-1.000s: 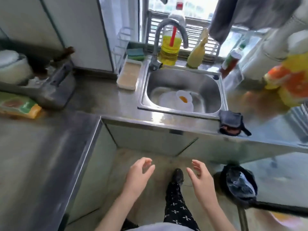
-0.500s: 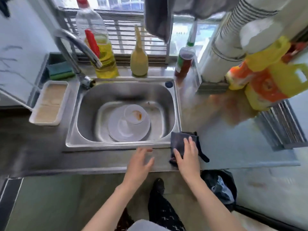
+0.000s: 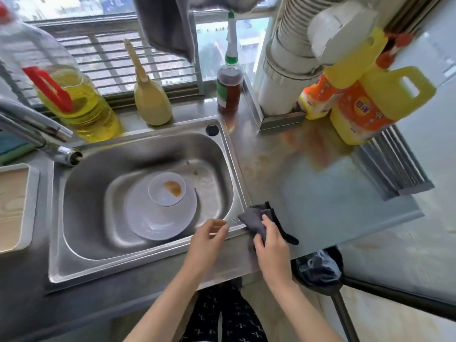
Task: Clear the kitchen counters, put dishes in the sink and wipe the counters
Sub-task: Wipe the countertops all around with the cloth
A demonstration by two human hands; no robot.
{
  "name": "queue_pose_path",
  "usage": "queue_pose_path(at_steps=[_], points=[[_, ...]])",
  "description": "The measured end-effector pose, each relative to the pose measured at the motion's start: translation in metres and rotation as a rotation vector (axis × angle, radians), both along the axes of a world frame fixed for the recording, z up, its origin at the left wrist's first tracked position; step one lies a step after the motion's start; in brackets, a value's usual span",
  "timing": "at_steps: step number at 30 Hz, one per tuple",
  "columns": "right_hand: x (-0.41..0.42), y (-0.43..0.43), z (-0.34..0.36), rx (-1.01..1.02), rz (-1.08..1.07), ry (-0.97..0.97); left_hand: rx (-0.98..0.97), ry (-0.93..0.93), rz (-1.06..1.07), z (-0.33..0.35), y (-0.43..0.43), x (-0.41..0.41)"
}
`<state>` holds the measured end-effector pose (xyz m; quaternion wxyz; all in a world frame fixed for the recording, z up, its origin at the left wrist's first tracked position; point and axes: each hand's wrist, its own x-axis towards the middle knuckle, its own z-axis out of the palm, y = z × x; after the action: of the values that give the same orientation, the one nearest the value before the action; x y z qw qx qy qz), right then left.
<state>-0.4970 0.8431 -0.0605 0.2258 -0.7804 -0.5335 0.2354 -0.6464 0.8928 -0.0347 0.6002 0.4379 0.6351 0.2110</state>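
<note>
- The cloth (image 3: pixel 254 219), dark grey and bunched, is lying on the front right corner of the sink (image 3: pixel 148 265), where the rim is meeting the tabletop (image 3: pixel 320 206). One strip is trailing toward the tabletop's front edge.
- My right hand (image 3: pixel 271 245) is covering the cloth's near part. The fingers (image 3: pixel 267 219) are curling over it and the thumb is tucking in at its near edge, so I am judging this a grip, not a mere rest.
- My left hand (image 3: pixel 207 240) is hovering just beside it over the sink's front rim, fingers loosely curled and holding nothing.
- A white plate (image 3: pixel 160 218) is sitting in the basin with a small bowl (image 3: pixel 167 188) on it. The bowl is carrying an orange smear.
- A brownish stain (image 3: pixel 318 149) is spreading across the tabletop near the yellow detergent jugs (image 3: pixel 370 102). Wiping is looking not yet done.
- Risk: the trailing strip is hanging close to the edge, above the bin (image 3: pixel 318 267). A loose grab could be letting the cloth slide off.
- Risk: a wide wiping stroke toward the stain could be knocking the jugs or the sauce bottle (image 3: pixel 228 87), which are standing near it.
- Risk: a dry cloth may only be smearing the stain.
- Hard to make out: my palm is hiding the cloth beneath it, and I cannot tell whether the cloth is wet.
- The tabletop left of the sink is being cut off by the frame, and motion blur is softening the stain's outline.
</note>
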Motion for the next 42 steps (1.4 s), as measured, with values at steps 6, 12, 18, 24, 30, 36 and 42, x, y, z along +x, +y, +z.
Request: queue_pose_path(at_steps=[6, 12, 18, 24, 30, 36, 42], points=[[-0.005, -0.010, 0.021, 0.114, 0.035, 0.111, -0.389, -0.408, 0.053, 0.019, 0.026, 0.041], [0.024, -0.008, 0.055, 0.102, -0.285, 0.687, -0.296, -0.470, 0.098, 0.031, 0.035, 0.060], [0.096, 0.012, 0.054, -0.032, -0.398, 1.344, -0.186, -0.563, 0.052, 0.035, 0.024, 0.110], [0.176, 0.002, 0.048, -0.018, -0.397, 1.138, -0.107, -0.441, 0.106, 0.024, 0.003, 0.187], [0.261, 0.007, 0.050, 0.071, -0.317, 0.344, 0.090, -0.117, 0.148, 0.028, -0.002, 0.271], [0.272, 0.013, -0.027, -0.070, 0.026, -0.221, 0.590, 0.677, -0.222, -0.035, -0.028, 0.267], [0.303, 0.047, -0.055, -0.089, 0.487, -0.473, 0.581, 0.868, -0.543, -0.077, -0.030, 0.249]])
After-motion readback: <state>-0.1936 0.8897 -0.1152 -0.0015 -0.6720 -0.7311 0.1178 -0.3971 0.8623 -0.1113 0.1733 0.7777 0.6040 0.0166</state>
